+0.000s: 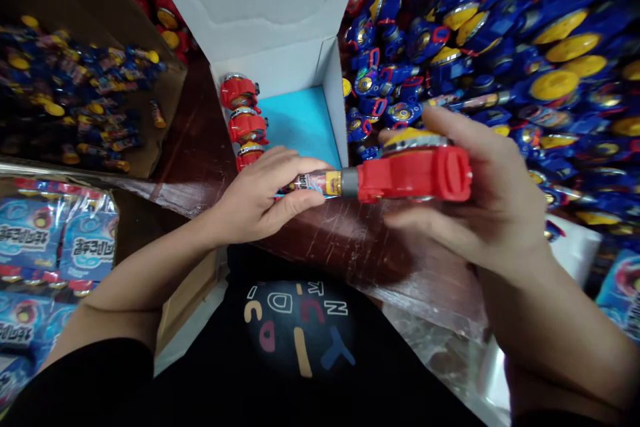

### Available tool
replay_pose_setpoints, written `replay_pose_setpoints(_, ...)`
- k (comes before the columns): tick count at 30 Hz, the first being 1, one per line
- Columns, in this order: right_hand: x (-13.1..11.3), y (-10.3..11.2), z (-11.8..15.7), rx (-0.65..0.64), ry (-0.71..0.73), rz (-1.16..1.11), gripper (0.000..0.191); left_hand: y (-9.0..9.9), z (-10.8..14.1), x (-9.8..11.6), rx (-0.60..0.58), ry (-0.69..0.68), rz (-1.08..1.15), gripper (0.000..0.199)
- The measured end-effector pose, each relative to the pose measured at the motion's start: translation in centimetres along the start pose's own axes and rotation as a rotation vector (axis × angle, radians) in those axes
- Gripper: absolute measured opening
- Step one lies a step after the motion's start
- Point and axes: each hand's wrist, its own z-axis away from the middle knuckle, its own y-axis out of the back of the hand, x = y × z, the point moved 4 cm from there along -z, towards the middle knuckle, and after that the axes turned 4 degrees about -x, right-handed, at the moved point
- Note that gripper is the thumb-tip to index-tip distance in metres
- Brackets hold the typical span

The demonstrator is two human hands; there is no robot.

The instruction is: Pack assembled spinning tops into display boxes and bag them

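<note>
Over the table (345,243), by a white box (336,90) showing 3 red toys (247,127), the left hand (265,200) is clamped on a tube (315,182) that meets the grey end of another red toy (415,175). Around that toy, the right hand (505,193) holds its blurred thumb and fingers apart.

open room over blue box floor (303,120); red toys (249,127) crowd left side

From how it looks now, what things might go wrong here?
The right hand looks open around the red toy, so the toy might tip or fall if the left hand loosens its hold on the narrow tube at the grey end. Falling, it might knock the red toys inside the white box.
</note>
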Motion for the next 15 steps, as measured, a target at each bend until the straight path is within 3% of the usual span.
replay_pose_setpoints(3, 0.0, 0.8, 0.6, -0.024, -0.001, 0.215, 0.078, 0.1, 0.7, 0.1, -0.030, 0.043, -0.177, 0.062)
replay_pose_setpoints(5, 0.5, 0.7, 1.1, -0.150, 0.024, 0.406, 0.069, -0.2, 1.8, -0.3, -0.082, 0.050, -0.271, 0.078)
replay_pose_setpoints(8, 0.9, 0.2, 1.7, -0.347, 0.103, 0.606, 0.053, -1.2, 3.3, -1.2, -0.173, 0.059, -0.296, 0.073)
replay_pose_setpoints(12, -0.7, -1.2, 0.4, -0.467, 0.265, 0.769, 0.048, -2.5, 3.5, -1.5, -0.191, 0.135, -0.295, 0.058)
replay_pose_setpoints(15, -1.8, -3.6, -2.1, -0.577, 0.223, 0.838, 0.048, -2.3, 3.2, -0.9, -0.207, 0.156, -0.262, 0.062)
